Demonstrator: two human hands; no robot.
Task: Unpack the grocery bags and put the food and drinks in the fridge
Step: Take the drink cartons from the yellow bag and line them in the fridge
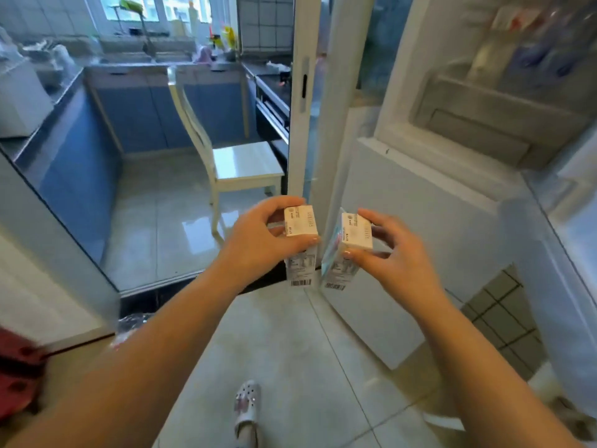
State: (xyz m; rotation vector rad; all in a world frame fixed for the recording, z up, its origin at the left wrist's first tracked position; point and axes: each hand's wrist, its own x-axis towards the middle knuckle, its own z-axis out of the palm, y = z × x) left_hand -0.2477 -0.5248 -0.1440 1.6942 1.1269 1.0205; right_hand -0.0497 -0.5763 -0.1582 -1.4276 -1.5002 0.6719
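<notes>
My left hand (258, 234) grips a small white drink carton (300, 245) by its top, thumb and fingers pinching opposite edges. A second small white carton (347, 250) with a pale blue side is held the same way by my right hand (394, 253). Both cartons hang upright side by side, barcodes at the bottom, in front of me at mid height. The fridge door (429, 227) stands open to the right, its door shelf (478, 124) holding blurred bottles (533, 50).
A white chair (239, 160) stands in the kitchen beyond a sliding door frame (303, 101). Blue cabinets (145, 111) line the far wall. A crumpled plastic bag (132, 324) and a red object (16, 373) lie at lower left. My shoe (247, 412) is on the tiled floor.
</notes>
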